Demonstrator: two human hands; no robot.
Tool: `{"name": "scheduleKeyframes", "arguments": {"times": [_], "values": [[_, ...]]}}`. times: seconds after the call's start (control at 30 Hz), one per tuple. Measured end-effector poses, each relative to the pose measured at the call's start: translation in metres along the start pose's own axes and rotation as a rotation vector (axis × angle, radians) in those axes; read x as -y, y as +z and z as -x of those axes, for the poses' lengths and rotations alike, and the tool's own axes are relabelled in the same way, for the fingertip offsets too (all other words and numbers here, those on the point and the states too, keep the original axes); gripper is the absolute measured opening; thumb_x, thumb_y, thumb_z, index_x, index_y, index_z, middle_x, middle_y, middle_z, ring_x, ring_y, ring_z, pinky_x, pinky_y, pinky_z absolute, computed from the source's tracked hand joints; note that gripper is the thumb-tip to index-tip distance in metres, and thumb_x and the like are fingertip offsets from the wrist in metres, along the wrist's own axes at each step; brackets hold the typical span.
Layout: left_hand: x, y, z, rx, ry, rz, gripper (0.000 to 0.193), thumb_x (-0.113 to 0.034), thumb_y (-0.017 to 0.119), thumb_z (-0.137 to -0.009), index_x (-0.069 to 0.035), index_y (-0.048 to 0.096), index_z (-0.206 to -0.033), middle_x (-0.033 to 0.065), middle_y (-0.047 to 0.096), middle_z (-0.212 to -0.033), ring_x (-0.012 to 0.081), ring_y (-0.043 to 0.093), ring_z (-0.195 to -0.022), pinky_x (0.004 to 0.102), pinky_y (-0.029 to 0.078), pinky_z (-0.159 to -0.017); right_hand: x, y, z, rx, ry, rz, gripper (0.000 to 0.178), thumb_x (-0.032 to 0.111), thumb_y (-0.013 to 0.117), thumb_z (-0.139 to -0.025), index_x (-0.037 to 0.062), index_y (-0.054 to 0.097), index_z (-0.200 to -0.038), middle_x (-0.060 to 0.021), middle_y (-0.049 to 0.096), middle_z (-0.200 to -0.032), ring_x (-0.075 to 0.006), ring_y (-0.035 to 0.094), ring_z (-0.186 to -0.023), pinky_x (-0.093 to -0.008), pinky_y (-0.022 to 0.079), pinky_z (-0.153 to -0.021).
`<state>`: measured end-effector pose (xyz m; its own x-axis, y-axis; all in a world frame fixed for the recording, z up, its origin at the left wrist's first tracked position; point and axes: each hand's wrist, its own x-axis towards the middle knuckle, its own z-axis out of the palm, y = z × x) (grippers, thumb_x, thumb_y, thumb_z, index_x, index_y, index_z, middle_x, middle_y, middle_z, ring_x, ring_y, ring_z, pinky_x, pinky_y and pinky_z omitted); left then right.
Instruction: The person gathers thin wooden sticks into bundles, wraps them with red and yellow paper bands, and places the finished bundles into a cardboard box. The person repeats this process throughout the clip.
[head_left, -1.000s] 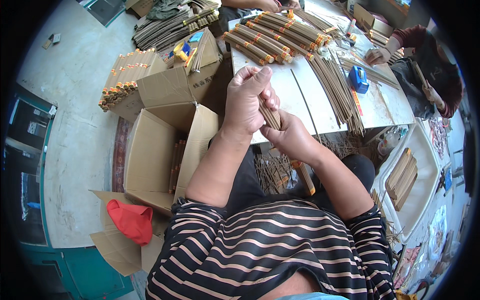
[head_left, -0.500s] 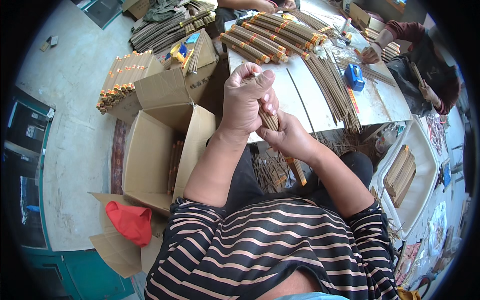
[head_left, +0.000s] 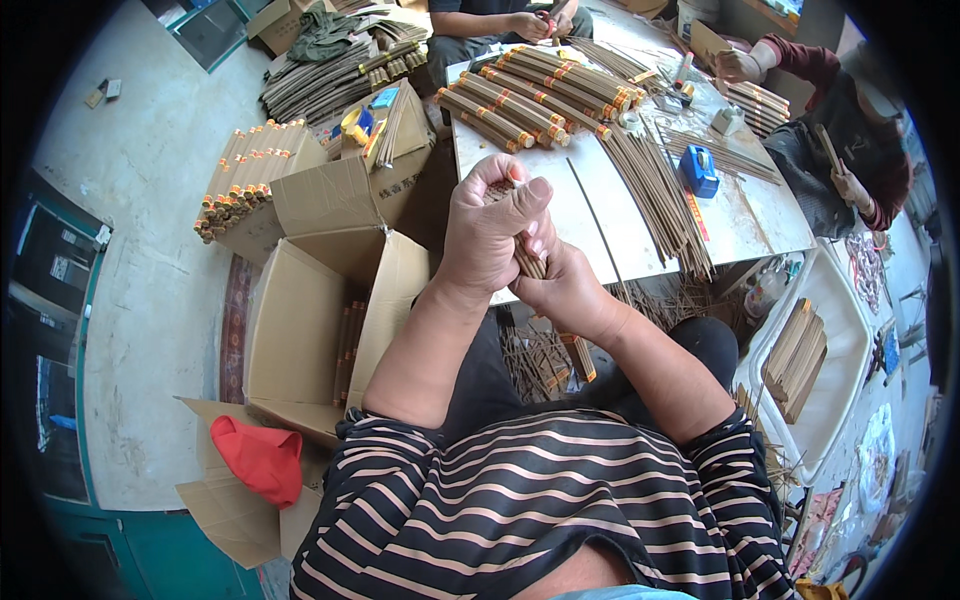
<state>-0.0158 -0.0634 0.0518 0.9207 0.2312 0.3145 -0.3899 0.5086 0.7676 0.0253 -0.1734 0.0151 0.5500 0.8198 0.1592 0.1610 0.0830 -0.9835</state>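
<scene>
Both my hands are closed round one bundle of thin brown sticks (head_left: 531, 262), which look like incense sticks. My left hand (head_left: 490, 228) wraps the upper end, with the thumb over the top and the stick tips showing inside the fist. Just below it, my right hand (head_left: 568, 292) grips the bundle from the right. The bundle slants down, and a lower end with an orange-yellow band (head_left: 580, 357) shows beneath my right hand. It seems to belong to the same bundle, but my hand hides the join.
Ahead, a white table (head_left: 765, 205) bears banded stick bundles (head_left: 545, 90), loose sticks (head_left: 655, 195) and a blue tape dispenser (head_left: 700, 171). An open carton (head_left: 290, 330) stands left, a white tub (head_left: 838, 370) right. Two co-workers sit at the table, one far (head_left: 500, 22), one right (head_left: 850, 150).
My hands keep their grip, slightly lower in the picture, and the bundle's lower end has shifted a little left. The right co-worker's hand has risen off the table.
</scene>
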Motion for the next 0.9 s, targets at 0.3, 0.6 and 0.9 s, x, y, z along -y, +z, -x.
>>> {"name": "scheduleKeyframes", "arguments": {"times": [0.3,0.6,0.9], "values": [[-0.014,0.01,-0.001,0.055,-0.045,-0.056,0.024,-0.01,0.067,-0.079,-0.008,0.044,-0.079,0.0009,0.045,-0.054,0.0085,0.043,-0.041,0.0223,0.036,-0.038,0.006,-0.001,-0.001,0.13,0.158,-0.159,0.016,0.006,0.06,-0.076,-0.0002,0.056,-0.09,-0.0033,0.058,-0.07,-0.0099,0.054,-0.068,-0.0256,0.046,-0.063],[-0.044,0.003,0.007,0.041,-0.448,-0.131,0.023,-0.022,0.065,-0.082,-0.009,0.048,-0.089,-0.0023,0.044,-0.053,0.0059,0.042,-0.037,0.0188,0.033,-0.034,0.024,-0.046,-0.001,-0.039,-0.488,-0.049,0.052,0.01,0.065,-0.077,0.008,0.047,-0.125,-0.0078,0.05,-0.116,-0.0191,0.047,-0.108,-0.0336,0.037,-0.094],[-0.014,-0.002,0.014,0.144,-0.636,0.013,0.057,-0.039,0.067,-0.076,-0.006,0.041,-0.115,-0.003,0.045,-0.058,0.0032,0.046,-0.04,0.0153,0.039,-0.034,0.028,-0.052,0.001,0.025,-0.428,0.207,0.014,0.015,0.07,-0.075,0.0083,0.064,-0.087,-0.0041,0.054,-0.101,-0.0183,0.05,-0.1,-0.0313,0.043,-0.085]]}}
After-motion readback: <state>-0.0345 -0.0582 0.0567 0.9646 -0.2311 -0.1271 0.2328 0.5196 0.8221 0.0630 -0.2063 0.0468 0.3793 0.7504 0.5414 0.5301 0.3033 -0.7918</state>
